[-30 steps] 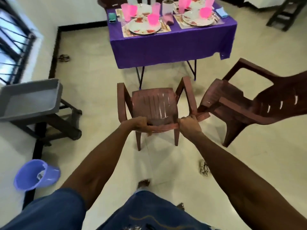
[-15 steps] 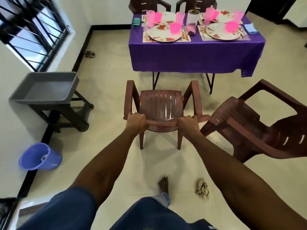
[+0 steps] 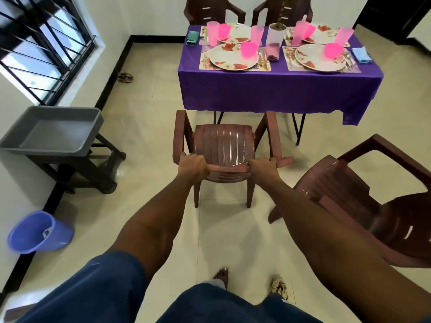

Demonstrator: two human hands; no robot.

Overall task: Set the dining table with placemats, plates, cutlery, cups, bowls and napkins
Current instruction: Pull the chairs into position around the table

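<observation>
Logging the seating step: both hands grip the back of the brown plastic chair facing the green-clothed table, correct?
Not quite: the tablecloth is purple, not green, as the head view shows. The left hand and right hand do grip the brown plastic chair by its back, facing that table.

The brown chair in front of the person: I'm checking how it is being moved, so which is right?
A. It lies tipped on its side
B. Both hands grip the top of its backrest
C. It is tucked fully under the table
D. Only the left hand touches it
B: the left hand and right hand both grip the backrest top of the brown chair, which stands upright short of the table.
</observation>
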